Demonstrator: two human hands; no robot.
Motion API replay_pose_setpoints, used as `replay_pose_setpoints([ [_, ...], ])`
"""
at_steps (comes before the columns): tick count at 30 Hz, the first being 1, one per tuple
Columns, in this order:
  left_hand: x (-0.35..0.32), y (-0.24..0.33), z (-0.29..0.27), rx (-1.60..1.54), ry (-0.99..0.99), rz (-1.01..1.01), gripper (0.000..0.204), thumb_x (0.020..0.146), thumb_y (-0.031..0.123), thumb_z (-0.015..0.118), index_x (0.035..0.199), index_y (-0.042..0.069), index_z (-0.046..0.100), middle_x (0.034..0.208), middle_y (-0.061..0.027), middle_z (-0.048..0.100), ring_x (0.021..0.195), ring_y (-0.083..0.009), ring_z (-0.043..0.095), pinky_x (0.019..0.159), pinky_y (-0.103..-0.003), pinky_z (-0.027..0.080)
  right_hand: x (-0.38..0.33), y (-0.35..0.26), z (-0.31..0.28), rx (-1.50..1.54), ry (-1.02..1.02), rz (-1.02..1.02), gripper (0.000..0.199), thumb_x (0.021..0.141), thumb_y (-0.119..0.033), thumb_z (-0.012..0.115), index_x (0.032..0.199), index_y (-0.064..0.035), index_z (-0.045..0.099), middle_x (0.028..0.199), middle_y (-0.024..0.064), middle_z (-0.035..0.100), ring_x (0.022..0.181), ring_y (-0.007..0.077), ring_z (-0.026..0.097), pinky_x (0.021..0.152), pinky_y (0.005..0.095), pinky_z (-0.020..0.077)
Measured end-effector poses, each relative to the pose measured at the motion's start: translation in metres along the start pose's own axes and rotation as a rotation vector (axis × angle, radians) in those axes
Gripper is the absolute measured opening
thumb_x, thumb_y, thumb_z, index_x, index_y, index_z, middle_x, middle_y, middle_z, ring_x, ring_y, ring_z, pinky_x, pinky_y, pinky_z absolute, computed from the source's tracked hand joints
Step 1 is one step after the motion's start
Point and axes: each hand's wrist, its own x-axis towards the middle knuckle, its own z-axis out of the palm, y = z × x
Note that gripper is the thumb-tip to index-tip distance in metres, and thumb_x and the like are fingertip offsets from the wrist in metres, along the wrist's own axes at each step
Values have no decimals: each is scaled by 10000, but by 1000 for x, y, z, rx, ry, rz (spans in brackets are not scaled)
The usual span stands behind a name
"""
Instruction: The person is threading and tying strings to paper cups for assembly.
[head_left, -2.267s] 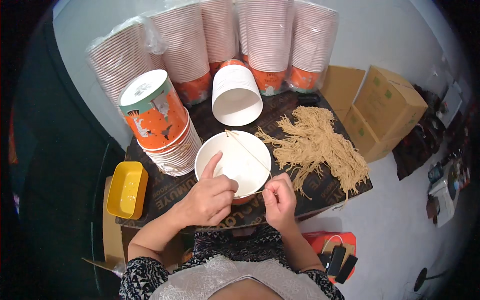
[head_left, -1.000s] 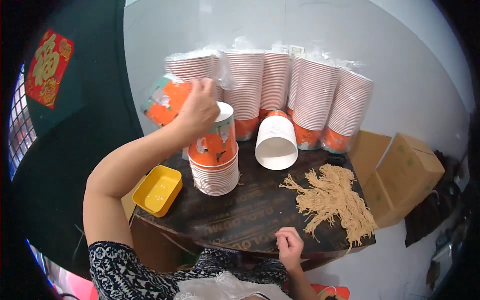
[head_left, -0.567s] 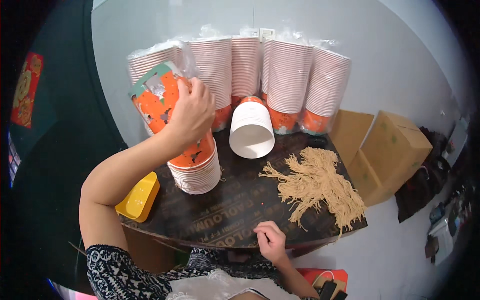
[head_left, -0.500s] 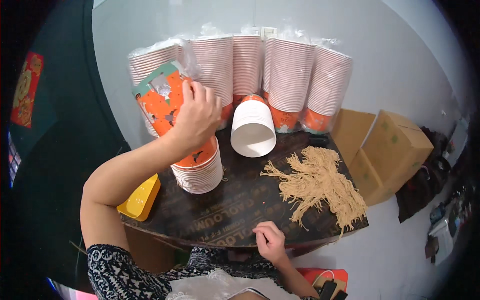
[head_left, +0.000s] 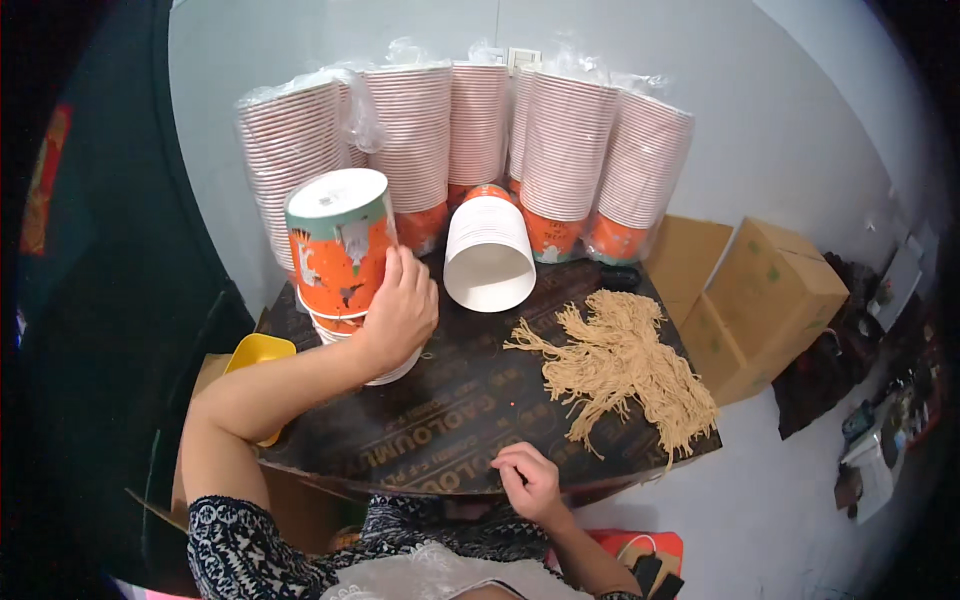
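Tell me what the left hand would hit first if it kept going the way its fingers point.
The left hand already touches the orange cup stack. Its fingers point up and away; pushed on, it would likely next meet the wrapped cup stacks at the wall, though depth is unclear.

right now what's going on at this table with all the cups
A person sits at a dark table. Their left hand rests against a stack of upturned orange paper cups on the table's left side. Their right hand lies curled on the near edge, holding nothing that shows. A pile of tan strings is spread on the right, a sleeve of white-lined cups lies on its side, and wrapped cup stacks line the wall behind.
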Motion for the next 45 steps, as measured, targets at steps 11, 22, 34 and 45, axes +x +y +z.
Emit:
replay_pose_setpoints([
  [11,10,79,38,-1264,-309,-378,375,788,72,656,1080,-74,472,925,-239,566,1007,-451,581,828,-519,498,135,94,-36,-384,16,190,183,854,-17,627,1032,4,590,940,168,591,796,297,626,705,406,505],
  [22,74,133,160,-1360,413,-1381,211,828,49,655,993,-24,546,948,-195,573,905,-365,578,815,-432,471,227,181,-3,-444,306,68,222,887,-91,675,1009,21,527,973,166,561,799,294,629,721,395,519],
  [34,64,126,135,-1385,316,-1346,126,849,81,592,906,0,513,771,-215,603,755,-436,613,681,-509,467,224,177,-12,-611,274,118,131,858,-103,620,831,-17,524,689,225,585,669,420,609,615,504,465],
  [45,-8,80,12,-1683,303,-868,433,932,178,484,1293,-60,510,1158,-245,632,1067,-402,611,932,-440,474,169,66,-44,6,175,471,222,908,-70,464,957,58,639,644,115,638,430,138,580,377,289,461],
])
